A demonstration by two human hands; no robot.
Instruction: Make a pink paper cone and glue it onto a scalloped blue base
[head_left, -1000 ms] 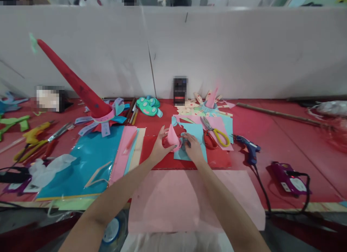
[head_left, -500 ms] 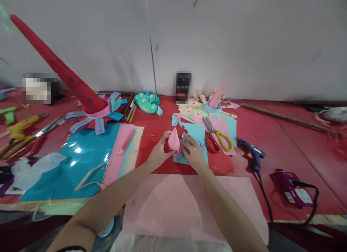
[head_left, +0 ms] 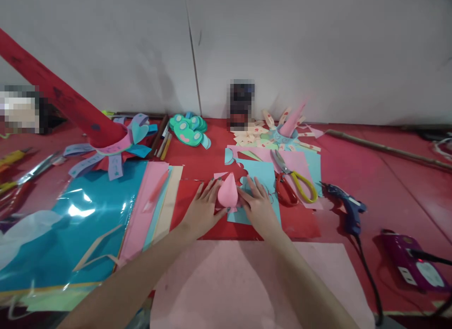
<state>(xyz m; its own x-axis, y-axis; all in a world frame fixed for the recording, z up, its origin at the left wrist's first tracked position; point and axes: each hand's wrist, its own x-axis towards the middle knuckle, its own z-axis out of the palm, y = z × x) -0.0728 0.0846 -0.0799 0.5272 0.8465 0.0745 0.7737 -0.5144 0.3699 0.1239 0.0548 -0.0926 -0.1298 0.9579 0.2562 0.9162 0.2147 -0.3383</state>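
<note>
A small pink paper cone (head_left: 228,192) stands point up in the middle of the table, on or just beside a light blue sheet (head_left: 261,171). At its left is my left hand (head_left: 203,209), fingers spread and thumb near the cone's base. On the other side my right hand (head_left: 259,206) lies with fingers apart over the blue sheet, fingertips close to the cone. Whether the fingertips press on its base is hard to tell. Pink scraps show around the base.
Red-handled and yellow-handled scissors (head_left: 304,185) lie right of the hands, then a blue glue gun (head_left: 348,206) and a purple power block (head_left: 411,263). A tall red cone hat (head_left: 102,131) stands at left. Green cutouts (head_left: 189,131) and a small pink cone hat (head_left: 290,124) are behind.
Both hands have loosened around the pink cone, and their fingers now lie flatter and more spread. The view has shifted, so side objects sit farther outward.
</note>
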